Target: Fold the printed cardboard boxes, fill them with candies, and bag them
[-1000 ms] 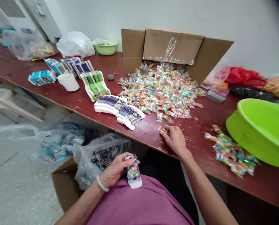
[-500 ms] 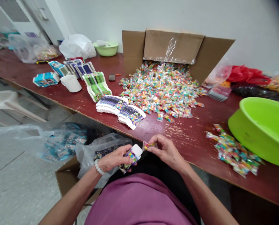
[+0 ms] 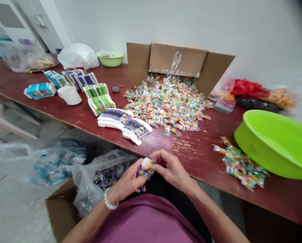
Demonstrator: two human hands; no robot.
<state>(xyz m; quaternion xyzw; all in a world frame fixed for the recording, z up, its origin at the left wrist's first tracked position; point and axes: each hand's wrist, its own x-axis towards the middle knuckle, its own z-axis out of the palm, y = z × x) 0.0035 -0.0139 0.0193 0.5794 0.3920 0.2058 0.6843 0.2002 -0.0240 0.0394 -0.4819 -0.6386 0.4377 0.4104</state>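
Note:
In front of my lap, my left hand (image 3: 130,179) is closed around a small purple printed box (image 3: 144,172) whose white end flap stands up. My right hand (image 3: 169,166) is pinched at the box's opening, on a small candy packet (image 3: 149,165) with yellow showing; much of that packet is hidden by the fingers and the box. Stacks of flat purple cartons (image 3: 124,122) lie near the table edge. Behind them a big heap of wrapped candy packets (image 3: 166,99) spills from a cardboard box (image 3: 177,60) lying on its side.
A green basin (image 3: 275,145) stands at the right beside a smaller candy pile (image 3: 242,163). Green cartons (image 3: 99,98) and a white mug (image 3: 69,95) are farther left. Below the table edge, a plastic bag (image 3: 90,182) holding purple boxes sits in a carton (image 3: 62,206).
My right hand has brought the candy packet left to the box's opening. My left hand has tilted the box more upright. The whole view has shifted slightly.

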